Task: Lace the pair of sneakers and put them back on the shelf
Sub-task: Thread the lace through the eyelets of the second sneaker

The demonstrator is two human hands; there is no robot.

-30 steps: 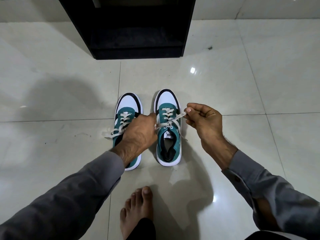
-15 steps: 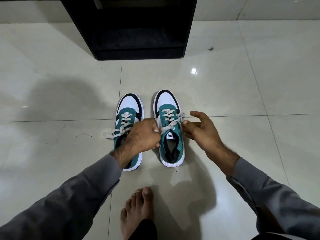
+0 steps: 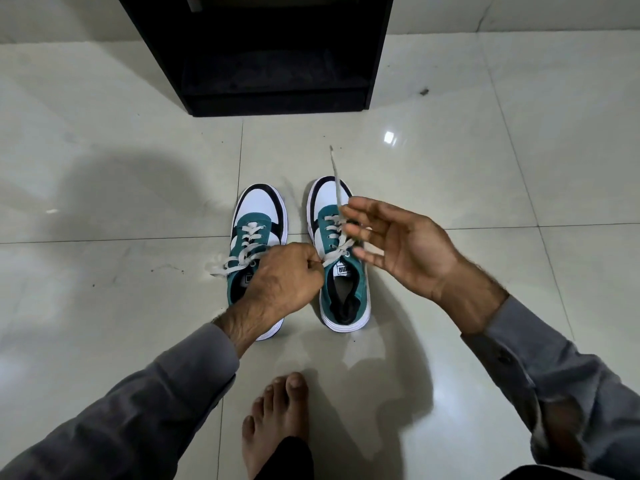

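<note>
Sneakers stand side by side on the tiled floor (image 3: pixel 450 168), toes toward the dark shelf (image 3: pixel 263 50), in the single head view. Left sneaker (image 3: pixel 258 216) looks laced through, its ends lying loose to the side. Right sneaker (image 3: pixel 341 271) is the one in hand. Left hand (image 3: pixel 287 275) is closed into a fist, pinching one lace end (image 3: pixel 334 258) just beside the top eyelet. Right hand (image 3: pixel 398 244) is half open, fingers spread, with the other lace end (image 3: pixel 335 178) caught lightly at the fingertips and sticking up over the toe. To do this well, I judge both ends should be drawn even and snug before crossing them for the knot; the right hand's loose hold risks dropping its end. Shelving comes only after tying
</note>
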